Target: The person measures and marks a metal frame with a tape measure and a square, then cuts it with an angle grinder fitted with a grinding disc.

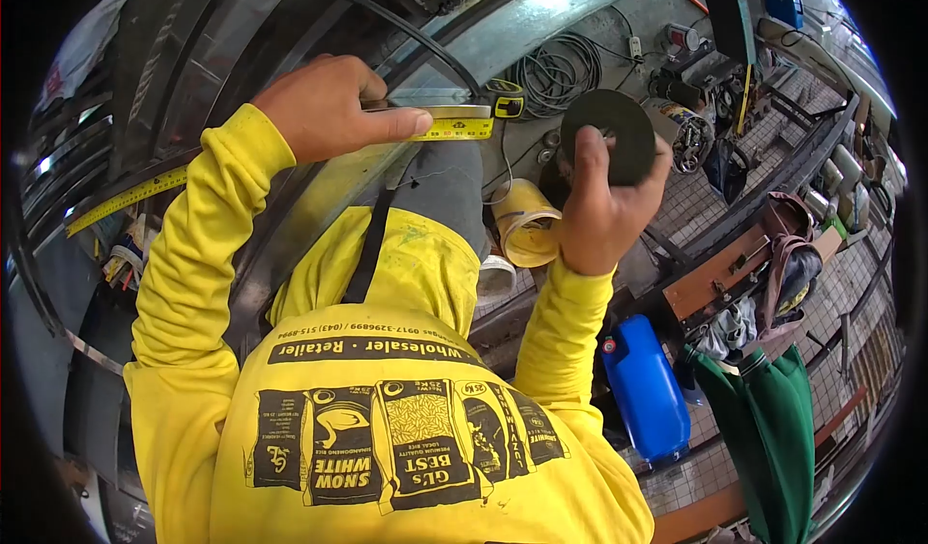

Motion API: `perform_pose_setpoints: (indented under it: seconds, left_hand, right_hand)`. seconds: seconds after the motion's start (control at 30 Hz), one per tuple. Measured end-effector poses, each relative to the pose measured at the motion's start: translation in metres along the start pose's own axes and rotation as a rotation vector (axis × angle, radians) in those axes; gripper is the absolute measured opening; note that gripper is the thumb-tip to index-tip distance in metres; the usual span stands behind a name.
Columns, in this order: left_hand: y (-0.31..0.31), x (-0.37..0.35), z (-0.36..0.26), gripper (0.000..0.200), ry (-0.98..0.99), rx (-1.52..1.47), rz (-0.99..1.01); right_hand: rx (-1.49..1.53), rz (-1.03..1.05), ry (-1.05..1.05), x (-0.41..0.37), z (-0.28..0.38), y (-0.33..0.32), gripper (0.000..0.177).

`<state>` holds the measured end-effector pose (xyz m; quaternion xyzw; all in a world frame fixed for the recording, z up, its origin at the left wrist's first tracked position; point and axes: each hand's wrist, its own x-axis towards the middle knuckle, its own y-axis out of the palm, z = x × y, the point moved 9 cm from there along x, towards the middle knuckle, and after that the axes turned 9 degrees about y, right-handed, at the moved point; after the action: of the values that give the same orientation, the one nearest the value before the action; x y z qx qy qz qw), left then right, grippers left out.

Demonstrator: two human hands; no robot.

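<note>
My left hand point(333, 109) pinches a flat metal piece point(454, 113) together with the yellow tape measure blade point(449, 129), its thumb lying along them. The tape measure case point(505, 99) sits just beyond the blade's end. Another length of yellow tape point(130, 199) shows to the left, behind my left sleeve. On the right, my right hand point(614, 196) holds a dark round disc point(633, 143), thumb on its face near the centre hole and fingers around its edge.
Coiled cable point(556, 75) lies ahead on the floor. A yellowish bucket point(527, 225) is between my arms. To the right are a blue container point(646, 389), green cloth point(764, 438) and a brown board point(710, 278). Metal bars point(159, 51) stand at the left.
</note>
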<state>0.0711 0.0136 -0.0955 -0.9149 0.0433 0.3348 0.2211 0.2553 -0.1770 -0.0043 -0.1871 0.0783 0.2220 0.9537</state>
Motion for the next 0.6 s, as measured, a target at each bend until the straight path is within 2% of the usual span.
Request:
perform_pose_setpoints:
  seconds: [0.1,0.2,0.23,0.3,0.33,0.37,0.4,0.43,0.5,0.57,0.6]
  left_hand:
    - [-0.002,0.000,-0.004,0.067,-0.008,-0.022,0.005]
    - [-0.003,-0.004,0.004,0.068,0.045,-0.029,-0.201]
    - [0.000,-0.003,0.004,0.075,0.012,-0.049,-0.139]
    - [0.000,-0.002,0.003,0.091,-0.053,-0.085,-0.016]
    - [-0.002,-0.002,0.003,0.089,-0.019,-0.072,-0.076]
    - [-0.001,-0.003,0.006,0.087,0.013,-0.058,-0.137]
    - [-0.003,-0.004,0.007,0.086,0.044,-0.043,-0.198]
    - [-0.002,-0.003,0.008,0.084,0.006,-0.046,-0.143]
    - [0.000,-0.002,0.005,0.081,-0.065,-0.053,-0.024]
    - [0.001,-0.003,0.005,0.082,-0.074,-0.050,-0.014]
    - [-0.001,-0.002,0.004,0.082,-0.076,-0.048,-0.014]
  right_hand:
    - [0.007,-0.052,0.004,0.014,-0.015,-0.010,0.018]
    - [-0.048,0.204,0.290,0.023,-0.084,-0.025,0.017]
    - [0.015,0.248,0.403,0.022,-0.110,-0.026,0.020]
    - [0.043,0.290,0.453,0.024,-0.158,-0.027,0.023]
    - [0.058,0.312,0.476,0.025,-0.160,-0.021,0.025]
    - [0.045,0.508,0.585,0.021,-0.163,-0.008,0.039]
    - [0.055,0.493,0.486,0.025,-0.154,0.001,0.047]
    - [0.064,0.476,0.391,0.023,-0.138,0.021,0.056]
    - [0.167,0.591,0.386,0.021,-0.142,0.045,0.074]
    - [0.360,0.853,0.550,0.018,-0.166,0.070,0.089]
    - [0.393,0.900,0.554,0.017,-0.171,0.075,0.088]
